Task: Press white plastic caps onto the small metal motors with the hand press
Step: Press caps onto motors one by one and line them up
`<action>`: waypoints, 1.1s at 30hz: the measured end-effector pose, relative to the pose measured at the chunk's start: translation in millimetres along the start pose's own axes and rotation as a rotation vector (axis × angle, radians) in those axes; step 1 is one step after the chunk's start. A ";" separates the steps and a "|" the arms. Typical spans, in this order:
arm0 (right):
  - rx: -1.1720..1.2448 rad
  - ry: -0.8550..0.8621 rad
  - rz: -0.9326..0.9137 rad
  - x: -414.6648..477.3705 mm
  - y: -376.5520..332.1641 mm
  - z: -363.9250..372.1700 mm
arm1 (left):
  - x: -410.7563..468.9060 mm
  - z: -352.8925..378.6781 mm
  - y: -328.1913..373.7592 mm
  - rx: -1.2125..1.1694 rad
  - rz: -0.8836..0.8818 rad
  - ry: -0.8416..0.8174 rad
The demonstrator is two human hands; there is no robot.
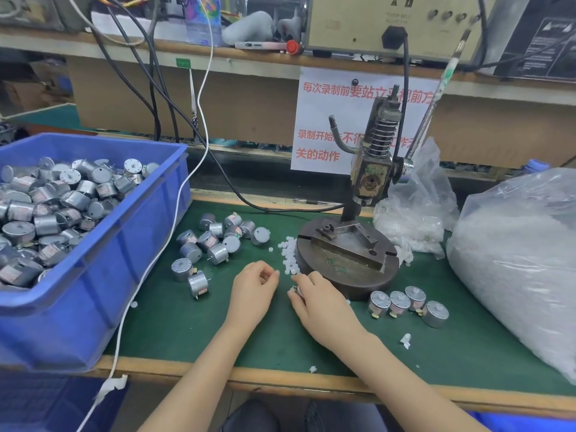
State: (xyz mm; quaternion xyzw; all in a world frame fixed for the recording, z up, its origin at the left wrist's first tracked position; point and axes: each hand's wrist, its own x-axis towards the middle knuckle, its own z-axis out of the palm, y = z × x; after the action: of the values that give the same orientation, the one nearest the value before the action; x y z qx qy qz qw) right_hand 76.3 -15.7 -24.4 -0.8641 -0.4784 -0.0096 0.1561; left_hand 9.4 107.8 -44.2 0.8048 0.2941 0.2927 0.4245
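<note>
Green mat [174,322]: both hands rest on it, near the hand press [358,232].
Left hand [254,291]: fingers curled narrow – pinching a white cap, it seems.
Right hand [318,302]: closed around a small motor [296,290].
Loose caps [289,254]: just left of the press base.
Capped motors [408,304]: near right.

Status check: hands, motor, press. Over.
Left hand pinching a white cap. Right hand shut on a motor beside the press base. Press fixture empty, nothing blocking.
</note>
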 end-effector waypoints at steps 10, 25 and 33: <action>0.137 -0.050 0.082 -12.4 -6.6 -21.5 | -2.1 -1.0 0.6 -0.047 -0.029 -0.004; -0.004 -0.146 0.089 -15.5 -6.6 -29.9 | -2.5 -1.3 1.0 -0.013 -0.008 -0.002; 0.514 0.162 0.290 2.0 38.4 -64.4 | -1.6 -0.3 0.8 -0.016 -0.013 0.011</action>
State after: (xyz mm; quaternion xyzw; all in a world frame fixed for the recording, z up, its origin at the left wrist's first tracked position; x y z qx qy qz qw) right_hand 117.7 -51.0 27.2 -0.8521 -0.3226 0.0654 0.4069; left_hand 8.3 106.4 -43.7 0.7979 0.2991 0.2967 0.4310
